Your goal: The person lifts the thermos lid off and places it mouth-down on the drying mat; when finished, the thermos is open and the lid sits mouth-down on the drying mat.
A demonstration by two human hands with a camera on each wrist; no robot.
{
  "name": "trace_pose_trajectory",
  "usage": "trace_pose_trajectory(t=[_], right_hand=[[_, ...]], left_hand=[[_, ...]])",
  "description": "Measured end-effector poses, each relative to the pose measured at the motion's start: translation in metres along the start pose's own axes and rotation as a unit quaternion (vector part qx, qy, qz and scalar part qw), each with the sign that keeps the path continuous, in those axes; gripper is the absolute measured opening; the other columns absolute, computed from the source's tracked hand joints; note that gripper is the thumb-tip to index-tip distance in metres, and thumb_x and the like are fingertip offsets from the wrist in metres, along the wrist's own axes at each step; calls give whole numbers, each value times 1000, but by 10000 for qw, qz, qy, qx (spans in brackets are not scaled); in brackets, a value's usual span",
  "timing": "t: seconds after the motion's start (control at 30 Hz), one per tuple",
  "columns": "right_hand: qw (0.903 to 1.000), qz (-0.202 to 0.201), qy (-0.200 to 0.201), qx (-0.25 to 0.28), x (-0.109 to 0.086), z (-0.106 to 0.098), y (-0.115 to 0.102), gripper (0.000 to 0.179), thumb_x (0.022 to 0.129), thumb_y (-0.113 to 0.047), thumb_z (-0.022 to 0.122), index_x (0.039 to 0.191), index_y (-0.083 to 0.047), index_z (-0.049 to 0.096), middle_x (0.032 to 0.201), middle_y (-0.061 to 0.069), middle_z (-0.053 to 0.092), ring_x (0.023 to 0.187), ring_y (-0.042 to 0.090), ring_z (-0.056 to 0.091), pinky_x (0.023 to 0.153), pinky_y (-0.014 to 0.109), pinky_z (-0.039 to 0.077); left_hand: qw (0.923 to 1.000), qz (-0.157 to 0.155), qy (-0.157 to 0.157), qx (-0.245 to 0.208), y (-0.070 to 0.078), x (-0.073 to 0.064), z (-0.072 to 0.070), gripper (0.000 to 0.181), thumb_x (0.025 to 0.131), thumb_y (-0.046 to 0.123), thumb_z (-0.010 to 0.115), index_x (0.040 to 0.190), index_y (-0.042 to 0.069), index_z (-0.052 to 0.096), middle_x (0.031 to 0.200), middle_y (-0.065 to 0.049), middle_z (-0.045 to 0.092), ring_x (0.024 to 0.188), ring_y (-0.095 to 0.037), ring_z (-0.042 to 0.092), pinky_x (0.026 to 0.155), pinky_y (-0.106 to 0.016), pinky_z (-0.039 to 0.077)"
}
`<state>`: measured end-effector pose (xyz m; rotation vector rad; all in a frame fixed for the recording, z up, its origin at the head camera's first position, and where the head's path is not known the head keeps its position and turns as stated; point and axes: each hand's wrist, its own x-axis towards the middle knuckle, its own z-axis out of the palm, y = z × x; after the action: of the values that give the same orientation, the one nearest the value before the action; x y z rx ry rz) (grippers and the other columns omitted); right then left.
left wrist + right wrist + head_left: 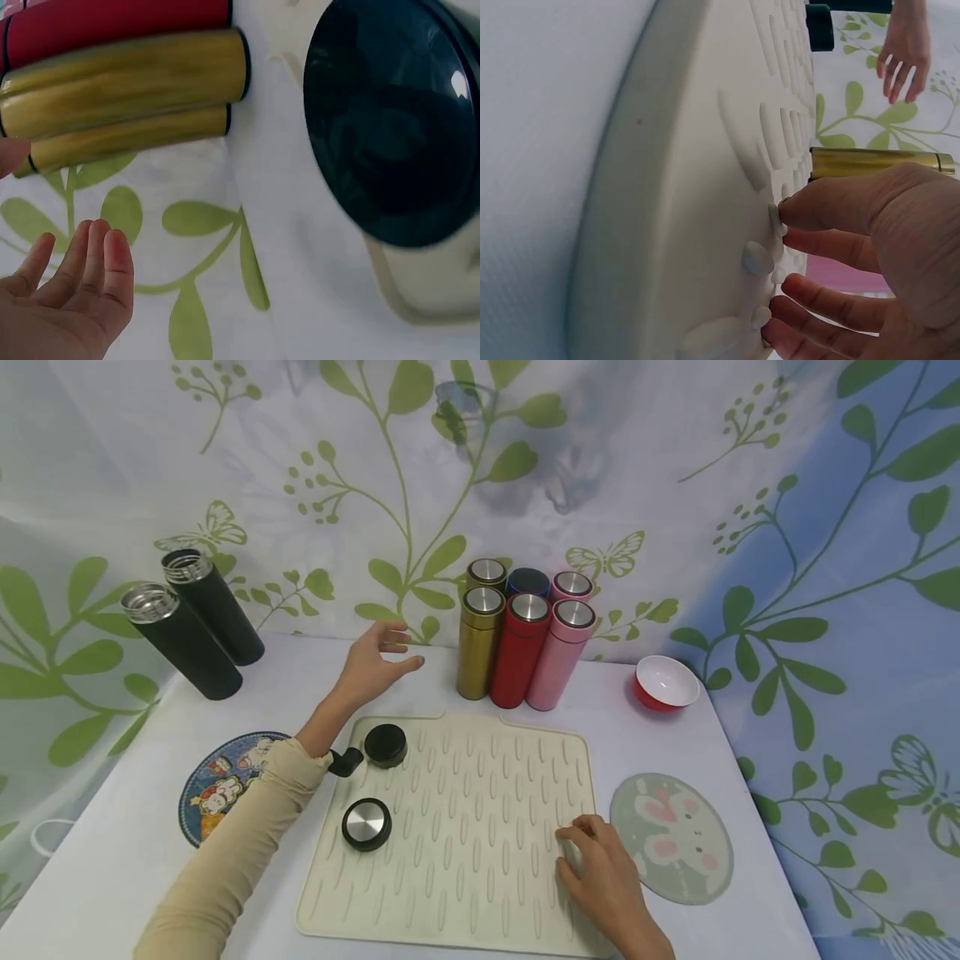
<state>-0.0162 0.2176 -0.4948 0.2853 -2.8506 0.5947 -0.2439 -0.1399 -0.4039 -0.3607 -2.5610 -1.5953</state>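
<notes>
My left hand (378,664) is raised with fingers apart and holds nothing; it is nearest the gold thermos flask (480,647), left of the grouped flasks. In the left wrist view the same hand (75,292) shows its spread fingers beside the gold flasks (135,82). My right hand (603,877) rests loosely curled at the right side of the cream ridged mat (480,852), its fingertips (791,214) at the ridges with nothing held. On the mat's left side sit a black flask lid (386,745) and a silver-topped lid (367,824).
Red (517,652) and pink (558,656) flasks stand by the gold one, more behind. Two lidless black flasks (191,647) stand at the back left. A red bowl (666,683), a bunny placemat (671,839) and a blue patterned placemat (202,785) flank the mat.
</notes>
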Motion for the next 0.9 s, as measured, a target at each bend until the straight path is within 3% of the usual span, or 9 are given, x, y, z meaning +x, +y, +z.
trace_pose_trajectory(t=[0.17, 0.33, 0.63, 0.9], right_hand=[[10000, -26, 55, -9, 1, 1, 0, 32, 70, -7, 87, 99, -11, 76, 112, 7, 60, 98, 24, 59, 72, 39, 55], [9999, -17, 121, -9, 1, 1, 0, 31, 69, -6, 87, 98, -11, 76, 111, 7, 60, 97, 23, 58, 71, 39, 55], [9999, -20, 131, -18, -2, 3, 1, 31, 69, -7, 87, 97, -12, 76, 111, 7, 60, 96, 24, 59, 71, 39, 54], [9998, -61, 204, 21, -1, 2, 3, 32, 67, -7, 88, 96, -13, 76, 110, 7, 60, 95, 23, 59, 72, 39, 54]], left_hand=[[9999, -65, -137, 8, 3, 7, 20, 66, 87, 26, 79, 141, 8, 47, 134, -13, 58, 124, -29, 56, 97, -48, 49], [9996, 66, -239, -100, 8, 15, 39, 67, 87, 21, 79, 142, 6, 45, 138, -15, 55, 129, -31, 51, 98, -46, 49], [9990, 110, -208, -389, 16, 30, 72, 76, 86, 19, 79, 148, 2, 38, 148, -17, 48, 137, -30, 43, 104, -48, 44], [9995, 12, -13, -325, 18, 41, 88, 86, 81, 20, 84, 149, 4, 33, 145, -19, 50, 137, -30, 43, 107, -46, 40]])
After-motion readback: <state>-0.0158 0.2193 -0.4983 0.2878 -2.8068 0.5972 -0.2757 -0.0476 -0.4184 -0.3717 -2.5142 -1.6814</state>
